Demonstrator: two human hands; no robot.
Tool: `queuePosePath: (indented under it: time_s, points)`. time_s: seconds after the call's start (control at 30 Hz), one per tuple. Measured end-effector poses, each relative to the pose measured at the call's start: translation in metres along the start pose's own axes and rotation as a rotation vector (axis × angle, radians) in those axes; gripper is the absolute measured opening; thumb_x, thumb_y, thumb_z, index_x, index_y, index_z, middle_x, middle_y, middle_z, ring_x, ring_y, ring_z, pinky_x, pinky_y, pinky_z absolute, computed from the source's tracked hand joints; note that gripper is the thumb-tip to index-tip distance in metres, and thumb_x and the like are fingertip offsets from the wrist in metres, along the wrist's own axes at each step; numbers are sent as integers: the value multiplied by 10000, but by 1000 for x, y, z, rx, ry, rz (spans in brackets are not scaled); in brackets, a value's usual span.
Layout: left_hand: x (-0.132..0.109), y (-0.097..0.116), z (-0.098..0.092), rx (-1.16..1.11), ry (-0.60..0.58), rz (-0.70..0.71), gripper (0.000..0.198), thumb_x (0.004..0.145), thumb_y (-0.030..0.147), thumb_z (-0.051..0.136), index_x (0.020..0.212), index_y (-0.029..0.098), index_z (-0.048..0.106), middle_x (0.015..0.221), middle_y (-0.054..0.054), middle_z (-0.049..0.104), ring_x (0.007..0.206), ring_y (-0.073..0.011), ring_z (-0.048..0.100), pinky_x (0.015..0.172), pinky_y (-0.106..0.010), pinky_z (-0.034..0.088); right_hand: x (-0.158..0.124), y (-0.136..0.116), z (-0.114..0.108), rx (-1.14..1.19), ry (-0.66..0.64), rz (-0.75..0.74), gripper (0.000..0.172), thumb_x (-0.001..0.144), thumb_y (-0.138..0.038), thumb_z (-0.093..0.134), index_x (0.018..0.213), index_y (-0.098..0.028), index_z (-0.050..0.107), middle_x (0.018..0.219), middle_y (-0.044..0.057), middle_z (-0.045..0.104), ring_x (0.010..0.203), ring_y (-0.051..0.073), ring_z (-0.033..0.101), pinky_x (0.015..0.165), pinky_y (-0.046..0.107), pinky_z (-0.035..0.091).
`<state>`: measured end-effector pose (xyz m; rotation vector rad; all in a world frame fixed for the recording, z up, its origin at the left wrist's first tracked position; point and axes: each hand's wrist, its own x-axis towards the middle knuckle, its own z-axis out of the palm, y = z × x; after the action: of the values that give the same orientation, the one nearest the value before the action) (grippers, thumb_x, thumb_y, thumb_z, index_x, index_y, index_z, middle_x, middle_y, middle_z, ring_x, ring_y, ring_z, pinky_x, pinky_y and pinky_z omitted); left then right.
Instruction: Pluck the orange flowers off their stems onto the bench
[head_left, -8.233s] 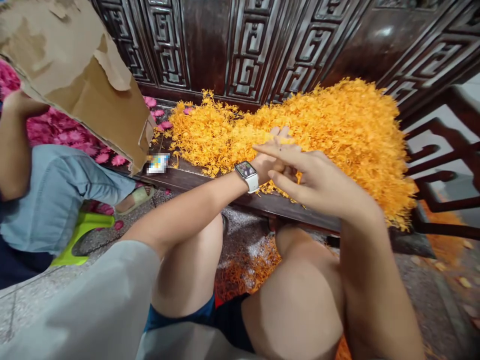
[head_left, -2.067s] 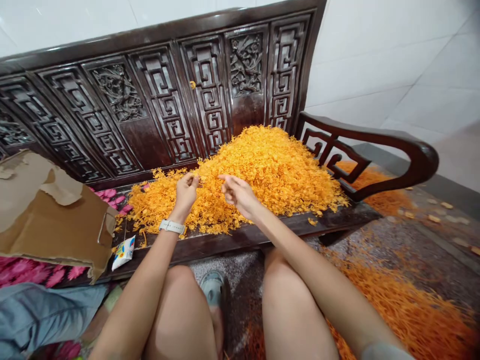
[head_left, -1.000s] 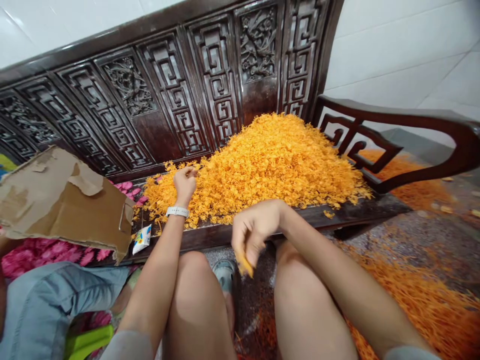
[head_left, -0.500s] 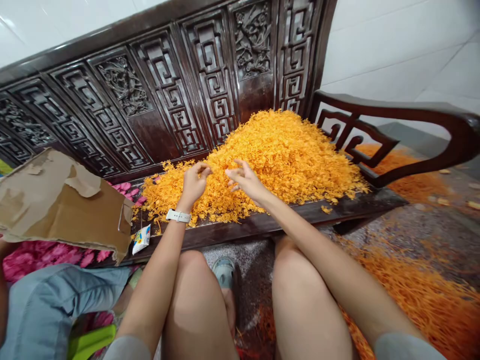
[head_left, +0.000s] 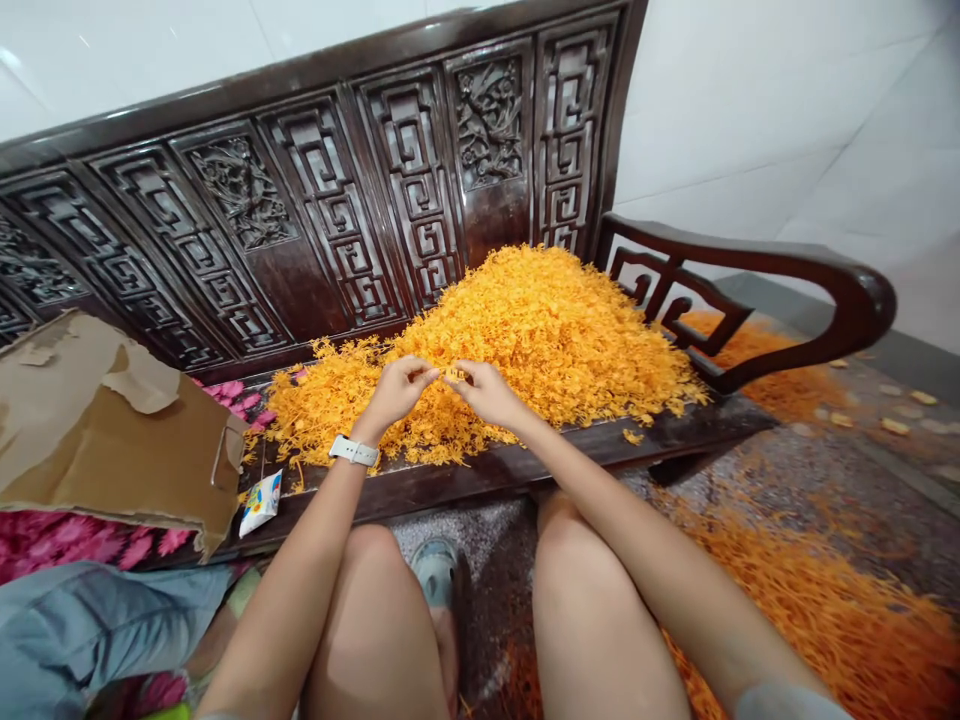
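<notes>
A heap of small orange-yellow plastic flower pieces (head_left: 555,340) lies spread over the wooden bench seat. Above its front side, my left hand (head_left: 401,390) and my right hand (head_left: 487,392) meet almost fingertip to fingertip. Each is closed in a pinch. A small orange plastic flower piece (head_left: 454,373) shows between them, held at the right fingertips and touching the left ones. Its exact shape is too small to make out. My left wrist wears a pale watch (head_left: 354,451).
A torn cardboard box (head_left: 112,430) stands at left, with pink petals (head_left: 67,540) beside it. A small white packet (head_left: 261,503) lies on the bench edge (head_left: 450,485). At left sits another person in jeans (head_left: 97,620). Orange strands (head_left: 825,600) cover the floor at right, past the armrest (head_left: 810,265).
My hands have come together from slightly apart, and their fingers have closed into pinches around a small orange flower piece. The view has shifted a little.
</notes>
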<state>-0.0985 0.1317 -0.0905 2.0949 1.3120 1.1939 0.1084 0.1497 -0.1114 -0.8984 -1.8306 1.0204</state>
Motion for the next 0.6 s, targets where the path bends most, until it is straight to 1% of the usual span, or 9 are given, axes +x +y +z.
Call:
queuePosePath:
  time_s: [0.07, 0.13, 0.2, 0.23, 0.3, 0.4, 0.47, 0.53, 0.6]
  points:
    - [0, 0, 3, -18, 46, 6, 289, 933, 421, 709, 812, 172, 792, 779, -50, 686, 741, -183, 594, 712, -317, 412, -3, -3, 1, 87, -69, 72, 342, 899, -499, 767, 993, -175, 709, 768, -9, 592, 651, 134, 484, 624, 275, 416]
    - [0, 0, 6, -66, 65, -10, 276, 904, 411, 724, 801, 170, 809, 773, -62, 706, 725, -184, 613, 699, -312, 428, -6, -7, 4, 242, -167, 155, 451, 845, -527, 829, 1106, -186, 693, 868, 9, 629, 695, 142, 557, 619, 272, 476]
    - [1, 3, 8, -116, 74, -39, 261, 866, 409, 747, 795, 168, 818, 787, -74, 732, 720, -188, 634, 694, -307, 452, -9, -10, 9, 393, -229, 232, 522, 849, -582, 817, 1171, -197, 673, 949, 27, 650, 731, 148, 610, 629, 282, 534]
    - [1, 5, 9, -146, 79, -53, 249, 845, 403, 758, 790, 168, 819, 804, -81, 748, 733, -194, 650, 704, -307, 470, -10, -12, 13, 450, -227, 262, 519, 870, -609, 790, 1163, -197, 669, 955, 31, 654, 726, 144, 619, 628, 281, 548]
    - [1, 10, 11, -224, 101, -86, 236, 798, 397, 782, 775, 164, 814, 824, -89, 771, 760, -206, 675, 727, -308, 500, -10, -14, 19, 519, -166, 303, 474, 916, -629, 739, 1072, -188, 664, 900, 25, 660, 681, 127, 616, 610, 263, 546]
    - [1, 17, 11, -333, 180, -147, 237, 720, 393, 814, 729, 158, 791, 758, -76, 759, 717, -203, 663, 701, -306, 503, -7, -25, 25, 567, -114, 357, 404, 933, -555, 764, 890, -177, 626, 712, -21, 619, 581, 100, 567, 561, 219, 493]
    - [4, 22, 10, -327, 295, -188, 176, 686, 331, 805, 693, 158, 775, 725, -63, 749, 696, -196, 650, 690, -301, 490, -4, -38, 25, 602, -164, 401, 392, 939, -488, 778, 797, -175, 589, 607, -47, 567, 513, 87, 507, 517, 199, 442]
    - [9, 27, 7, -304, 398, -229, 87, 683, 243, 760, 659, 159, 762, 723, -58, 751, 709, -197, 657, 701, -299, 485, 1, -54, 23, 700, -250, 453, 398, 964, -432, 749, 733, -181, 544, 535, -64, 499, 454, 77, 420, 469, 189, 375]
    - [19, 34, 5, -309, 441, -250, 79, 692, 184, 710, 629, 159, 751, 709, -56, 749, 713, -198, 665, 706, -299, 487, 6, -70, 20, 806, -317, 487, 423, 1016, -391, 653, 683, -197, 477, 479, -84, 395, 413, 73, 311, 435, 189, 304]
